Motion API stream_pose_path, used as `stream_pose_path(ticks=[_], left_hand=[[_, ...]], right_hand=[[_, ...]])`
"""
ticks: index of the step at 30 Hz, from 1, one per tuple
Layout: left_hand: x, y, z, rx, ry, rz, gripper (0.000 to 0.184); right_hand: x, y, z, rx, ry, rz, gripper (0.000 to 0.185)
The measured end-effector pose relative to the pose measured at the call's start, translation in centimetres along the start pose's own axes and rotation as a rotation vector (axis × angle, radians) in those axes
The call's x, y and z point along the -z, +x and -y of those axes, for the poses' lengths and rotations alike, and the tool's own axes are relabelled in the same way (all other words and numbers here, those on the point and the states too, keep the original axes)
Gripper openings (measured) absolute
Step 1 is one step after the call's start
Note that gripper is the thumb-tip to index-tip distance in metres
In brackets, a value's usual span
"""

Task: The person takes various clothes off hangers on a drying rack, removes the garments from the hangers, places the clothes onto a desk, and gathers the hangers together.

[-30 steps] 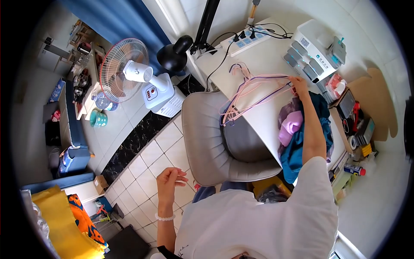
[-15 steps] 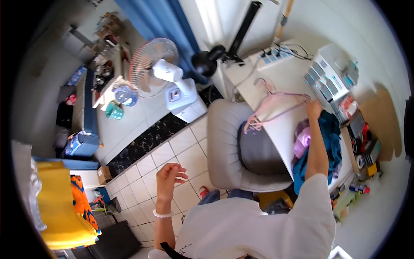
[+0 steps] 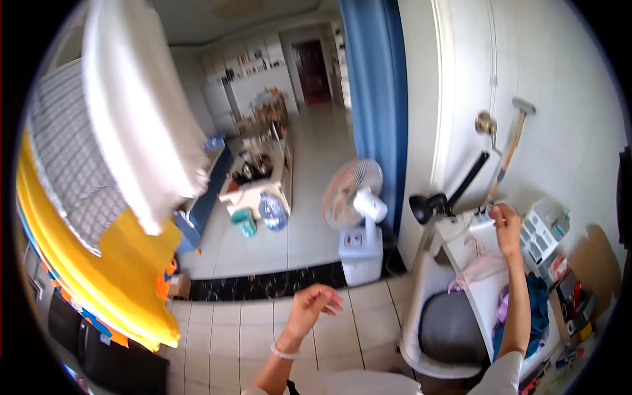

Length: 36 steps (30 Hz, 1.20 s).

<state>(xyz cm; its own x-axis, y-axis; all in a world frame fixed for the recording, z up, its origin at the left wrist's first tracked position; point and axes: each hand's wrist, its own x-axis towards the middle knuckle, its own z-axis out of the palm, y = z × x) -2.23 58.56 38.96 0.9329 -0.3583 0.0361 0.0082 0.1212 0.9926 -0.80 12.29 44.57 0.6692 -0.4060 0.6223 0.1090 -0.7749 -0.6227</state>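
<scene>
My left hand point(image 3: 315, 311), a beaded bracelet point(image 3: 284, 351) at its wrist, hangs over the tiled floor with its fingers loosely bent and apart; nothing shows in it. My right hand point(image 3: 505, 229) is raised above the desk, its fingers loosely curled and no object visible in them. Below it a pink clothes hanger point(image 3: 484, 266) lies on the white desk point(image 3: 475, 296), its near end over the desk's edge. Beside my right forearm is a heap of dark teal cloth point(image 3: 538, 309), with some lilac cloth point(image 3: 502, 311) partly hidden by the arm.
A grey padded chair point(image 3: 421, 316) stands against the desk. Near the dark threshold strip point(image 3: 263, 288) stands a fan point(image 3: 359, 227). Yellow cloth point(image 3: 99, 276) and a white garment point(image 3: 141, 112) hang at the left. A black lamp point(image 3: 428, 207) and a white organizer point(image 3: 543, 230) are at the desk's back.
The view has tilted up and swung left, bringing hanging laundry and the far room into sight. My right hand has left the hanger's end and risen above the desk.
</scene>
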Motion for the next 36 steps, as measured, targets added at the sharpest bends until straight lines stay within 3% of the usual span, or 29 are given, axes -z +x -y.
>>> stream_pose_path(ticks=[5,6,10,12,16,18,20,25,28,32,36], left_hand=[[6.6,-3.2,-2.8,-0.122,-0.001,-0.051,0.018],[7.3,-3.7,-2.9,-0.121,-0.018,-0.065,0.02],[11.4,-5.3,-3.1,-0.175,-0.034,-0.05,0.024],[13.0,-6.7,-2.8,-0.119,-0.056,-0.085,0.026],[15.6,-7.7,-2.7,-0.113,-0.096,-0.035,0.025],[16.2,-8.0,-2.7,-0.124,-0.113,-0.021,0.024],[16.5,-7.9,-2.6,-0.117,-0.104,-0.023,0.024],[17.8,-8.2,-2.5,-0.11,-0.125,-0.021,0.023],[18.7,-8.2,-2.3,-0.119,-0.145,-0.025,0.023],[19.4,-8.5,-2.2,-0.138,-0.12,-0.054,0.022],[20.2,-8.7,-1.8,-0.111,-0.113,-0.093,0.022]], right_hand=[[0.2,-0.9,26.0,0.375,0.255,-0.02,0.021],[-0.3,-0.9,26.2,0.383,0.305,-0.058,0.02],[1.3,-1.7,38.3,0.772,0.196,-0.338,0.017],[2.6,-0.5,45.8,0.999,0.316,-0.586,0.015],[3.7,2.1,55.4,1.111,0.111,-0.786,0.024],[3.5,3.5,59.4,1.131,-0.013,-0.9,0.032],[3.4,4.8,62.1,1.035,-0.039,-0.838,0.029],[2.5,7.3,66.6,0.717,-0.161,-0.429,0.03],[0.6,9.2,67.7,0.617,-0.241,-0.341,0.032],[-1.9,9.1,67.3,0.468,-0.218,-0.394,0.027],[-3.3,9.2,66.3,0.519,-0.17,-0.507,0.021]])
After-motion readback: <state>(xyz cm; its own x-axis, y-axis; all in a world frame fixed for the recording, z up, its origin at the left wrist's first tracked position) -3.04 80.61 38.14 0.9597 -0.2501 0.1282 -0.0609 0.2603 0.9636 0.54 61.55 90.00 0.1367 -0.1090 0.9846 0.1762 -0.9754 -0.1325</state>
